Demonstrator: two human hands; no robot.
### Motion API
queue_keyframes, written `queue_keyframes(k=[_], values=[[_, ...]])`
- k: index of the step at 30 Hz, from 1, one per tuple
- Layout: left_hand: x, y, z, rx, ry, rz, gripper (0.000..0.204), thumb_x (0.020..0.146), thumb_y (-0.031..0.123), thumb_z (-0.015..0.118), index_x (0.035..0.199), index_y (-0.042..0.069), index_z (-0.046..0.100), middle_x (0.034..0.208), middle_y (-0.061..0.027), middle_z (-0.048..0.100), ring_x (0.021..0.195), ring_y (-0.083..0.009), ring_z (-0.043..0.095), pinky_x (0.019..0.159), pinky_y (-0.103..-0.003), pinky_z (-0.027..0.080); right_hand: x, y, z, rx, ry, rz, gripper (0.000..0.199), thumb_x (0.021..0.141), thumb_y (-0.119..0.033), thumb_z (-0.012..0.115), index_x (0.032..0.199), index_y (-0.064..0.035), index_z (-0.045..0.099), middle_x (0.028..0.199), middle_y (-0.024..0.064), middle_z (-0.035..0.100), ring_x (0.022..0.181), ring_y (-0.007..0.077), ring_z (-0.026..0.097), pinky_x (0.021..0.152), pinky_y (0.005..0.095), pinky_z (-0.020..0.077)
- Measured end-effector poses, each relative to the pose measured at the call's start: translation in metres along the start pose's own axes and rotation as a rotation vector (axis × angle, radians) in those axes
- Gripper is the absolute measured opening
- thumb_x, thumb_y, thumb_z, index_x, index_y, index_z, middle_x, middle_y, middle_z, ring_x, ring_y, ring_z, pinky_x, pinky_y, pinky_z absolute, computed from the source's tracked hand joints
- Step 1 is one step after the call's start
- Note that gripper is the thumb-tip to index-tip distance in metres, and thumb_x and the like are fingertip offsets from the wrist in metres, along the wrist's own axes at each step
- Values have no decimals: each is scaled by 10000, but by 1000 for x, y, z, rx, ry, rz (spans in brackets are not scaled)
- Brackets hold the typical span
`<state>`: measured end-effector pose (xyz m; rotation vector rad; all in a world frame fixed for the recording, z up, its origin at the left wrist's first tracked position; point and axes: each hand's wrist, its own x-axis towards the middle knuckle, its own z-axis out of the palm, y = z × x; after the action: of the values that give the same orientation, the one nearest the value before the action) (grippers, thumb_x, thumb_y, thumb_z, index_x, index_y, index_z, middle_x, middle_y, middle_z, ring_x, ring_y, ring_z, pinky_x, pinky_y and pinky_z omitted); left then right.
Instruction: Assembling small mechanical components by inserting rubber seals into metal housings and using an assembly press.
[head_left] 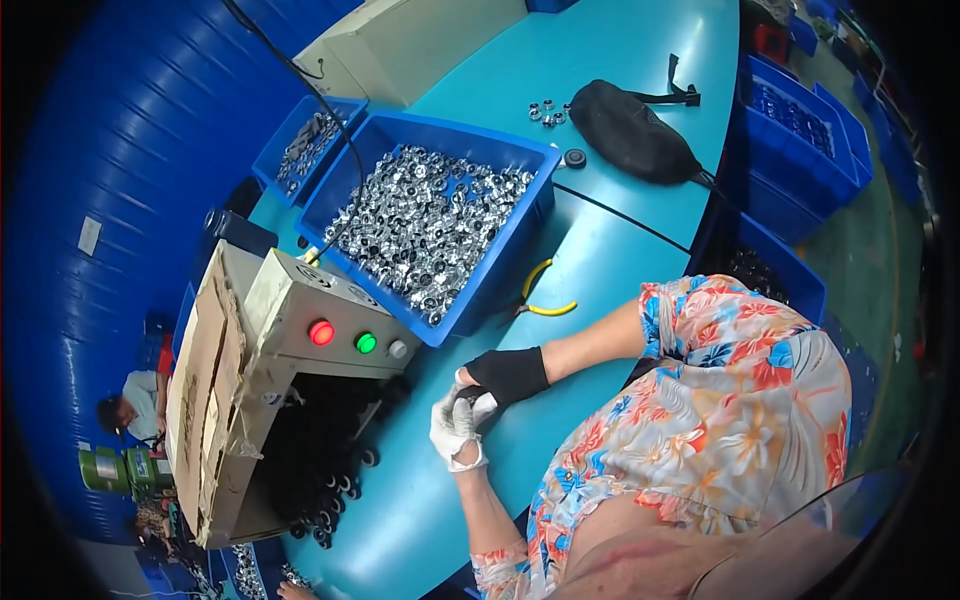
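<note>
A: Where are the two hands?
B: Together over the teal table. The left hand, in a white glove, meets the right hand, which wears a black covering that leaves some finger skin bare.

A: And the grip of each?
B: The fingers of both are bent in against one another, with hardly any gap showing. Something dark shows between them, but I cannot tell whether it is a held piece or part of the black covering, so I cannot say what either grip has hold of.

A: What lies nearest?
B: Pliers with yellow handles lie on the table between the right forearm and a large blue bin, their handles spread apart. The bin holds a heap of small shiny round parts, clear and black.

A: What about the left of the view?
B: A pale box-shaped machine stands beside the bin, with a red light and a green light lit on its face. Small black rings lie loose at its dark opening, and worn cardboard covers one side.

A: Anything farther off?
B: A black pouch with a strap, near a few loose shiny pieces and a black round cap.
</note>
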<state>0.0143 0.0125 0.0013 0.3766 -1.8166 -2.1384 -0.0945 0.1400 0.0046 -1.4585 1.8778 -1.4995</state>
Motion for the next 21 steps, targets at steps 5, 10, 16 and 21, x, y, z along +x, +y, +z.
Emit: queue_keyframes(k=[5, 10, 16, 21], values=[[5, 2, 0, 6, -34, -125, 218, 858, 110, 583, 956, -67, 499, 909, -175, 600, 671, -229, 619, 537, -314, 537, -4, 2, -3, 34, -83, -13, 245, 787, -164, 646, 914, 20, 544, 831, 165, 637, 776, 263, 645, 655, 336, 487], [-2, 3, 10, 18, 70, -115, 211, 895, 192, 546, 891, -8, 478, 826, -141, 602, 531, -175, 571, 428, -289, 498, -8, -5, -3, 351, -63, 144, 238, 776, -159, 651, 879, 24, 538, 771, 99, 632, 707, 134, 600, 629, 295, 473], [-1, -10, 0, -99, 41, -110, 287, 893, 188, 544, 1052, -45, 494, 987, -161, 589, 686, -225, 627, 551, -322, 552, -7, 1, 1, 275, 49, 146, 258, 752, -209, 674, 837, 12, 570, 726, 108, 625, 656, 129, 576, 597, 289, 456], [-5, 0, 7, -64, -11, -59, 458, 962, 330, 332, 1130, -75, 463, 1003, -173, 582, 629, -205, 594, 569, -322, 545, -3, -2, 5, 271, 92, 95, 254, 763, -210, 635, 876, 15, 601, 773, 152, 654, 687, 191, 637, 614, 298, 478]])
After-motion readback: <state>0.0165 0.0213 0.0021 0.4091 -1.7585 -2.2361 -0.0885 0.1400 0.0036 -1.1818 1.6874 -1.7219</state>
